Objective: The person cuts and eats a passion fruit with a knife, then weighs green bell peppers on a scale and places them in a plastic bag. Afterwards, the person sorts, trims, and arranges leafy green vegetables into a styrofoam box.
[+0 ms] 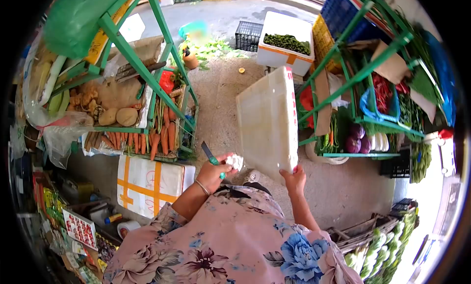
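your right hand (294, 181) pinches the near corner of the slab (266, 124), which stands tilted in front of you, between the green racks (169, 85). it looks like foam: light and stiff, yet likely to snap or dent, so it's best held by its thick edge, with a mild squeeze. that forearm reaches forward; your left arm is bent, its hand (210, 177) closed on the knife (208, 152) and a white clump (235, 162), blade pointing away.
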`<state>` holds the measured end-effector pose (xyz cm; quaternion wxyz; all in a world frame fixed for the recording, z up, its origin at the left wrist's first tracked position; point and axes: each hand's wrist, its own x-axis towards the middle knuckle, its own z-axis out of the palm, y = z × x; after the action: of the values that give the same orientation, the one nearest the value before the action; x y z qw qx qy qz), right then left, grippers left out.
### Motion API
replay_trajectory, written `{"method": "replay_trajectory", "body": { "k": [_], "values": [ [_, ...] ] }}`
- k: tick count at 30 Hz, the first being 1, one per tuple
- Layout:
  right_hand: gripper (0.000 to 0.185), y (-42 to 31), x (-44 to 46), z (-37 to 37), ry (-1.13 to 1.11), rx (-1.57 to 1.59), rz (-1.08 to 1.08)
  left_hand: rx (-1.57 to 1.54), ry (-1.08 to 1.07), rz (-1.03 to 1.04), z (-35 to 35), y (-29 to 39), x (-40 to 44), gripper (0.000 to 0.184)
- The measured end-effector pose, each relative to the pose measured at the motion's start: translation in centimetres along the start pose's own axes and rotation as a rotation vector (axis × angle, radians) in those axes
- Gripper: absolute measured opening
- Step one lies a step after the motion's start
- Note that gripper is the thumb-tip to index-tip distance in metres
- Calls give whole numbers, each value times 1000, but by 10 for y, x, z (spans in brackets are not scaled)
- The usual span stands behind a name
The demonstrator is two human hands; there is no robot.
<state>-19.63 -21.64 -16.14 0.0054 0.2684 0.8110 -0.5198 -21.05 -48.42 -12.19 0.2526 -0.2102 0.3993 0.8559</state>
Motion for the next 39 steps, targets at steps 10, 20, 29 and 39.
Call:
{"method": "replay_trajectory", "body": {
  "k": [10, 20, 29, 39],
  "values": [
    [26, -111, 196, 101, -189, 159, -102, -181, 174, 53, 16, 116, 138, 30],
    [27, -231, 339, 221, -226, -5, -140, -5, 184, 60, 5, 303, 298, 17],
    [27, -301, 480, 298, -214, 243, -24, -78, 343, 26, -4, 392, 431, 16],
    [24, -434, 691, 372, -294, 205, -7, -344, 680, 333, -88, 516, 546, 16]
  ]
}}
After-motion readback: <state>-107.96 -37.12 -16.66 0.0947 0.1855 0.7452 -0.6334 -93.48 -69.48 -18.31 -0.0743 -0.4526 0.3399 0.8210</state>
